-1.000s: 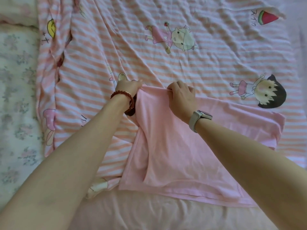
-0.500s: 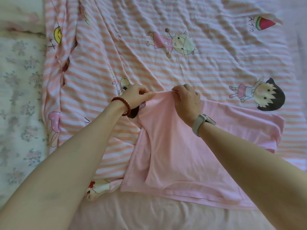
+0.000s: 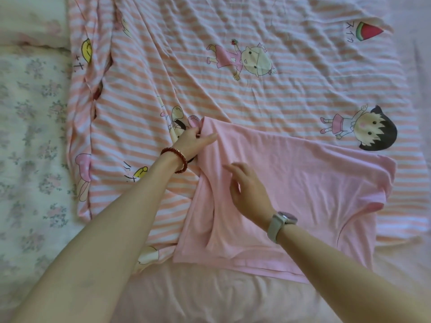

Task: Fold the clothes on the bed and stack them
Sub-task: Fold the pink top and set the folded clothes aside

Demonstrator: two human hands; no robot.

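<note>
A plain pink garment (image 3: 310, 183) lies spread on the bed, its left part folded over into a long flap. My left hand (image 3: 194, 142), with a red bead bracelet at the wrist, pinches the garment's top left corner. My right hand (image 3: 247, 190), with a watch on the wrist, hovers or rests flat with relaxed fingers on the folded flap, below the corner, holding nothing.
Under the garment lies a pink-and-white striped sheet (image 3: 256, 94) with cartoon figures. A floral white cover (image 3: 30, 141) runs along the left. Plain pink bedding (image 3: 210, 297) shows along the near edge.
My right hand has let go of the garment's top edge and moved down toward me onto the flap. My left hand keeps its pinch on the corner.
</note>
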